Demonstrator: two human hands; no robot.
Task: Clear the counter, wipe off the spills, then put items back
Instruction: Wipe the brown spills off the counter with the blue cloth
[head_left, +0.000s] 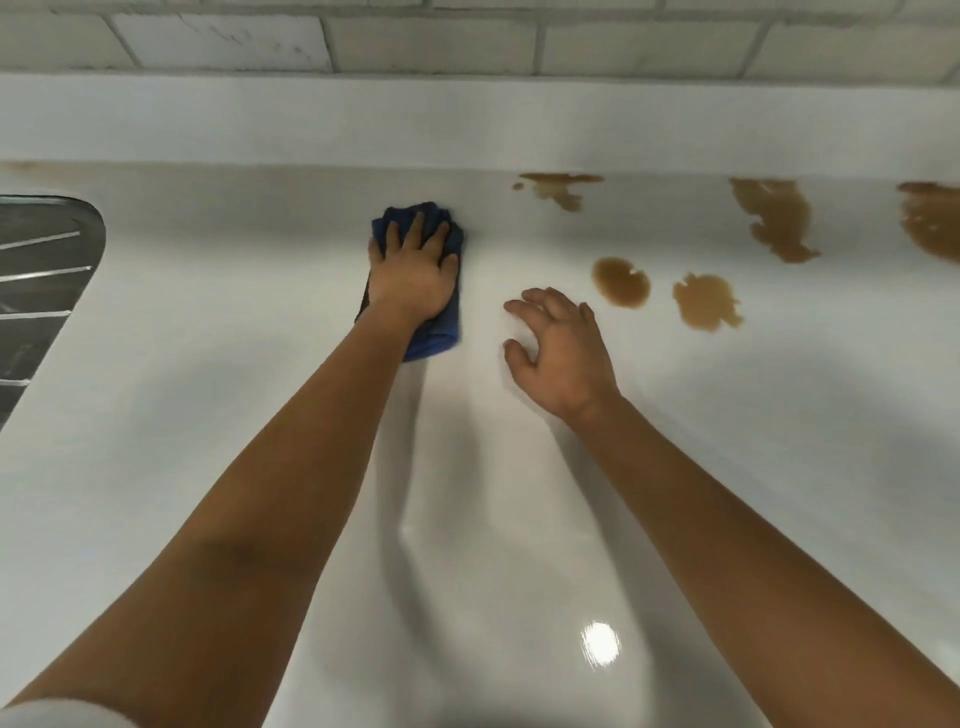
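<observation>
A folded dark blue cloth lies on the glossy white counter, a little left of centre. My left hand presses flat on top of it with straight, spread fingers. My right hand hovers or rests lightly on the bare counter just right of the cloth, fingers loosely spread and holding nothing. Several brown spills mark the counter to the right: a round one, a blotch, a splash near the back edge, a long patch and one at the right border.
A metal sink drainer with ridges sits at the left edge. A white upstand and a tiled wall run along the back of the counter. A faint brown mark shows at the far left back.
</observation>
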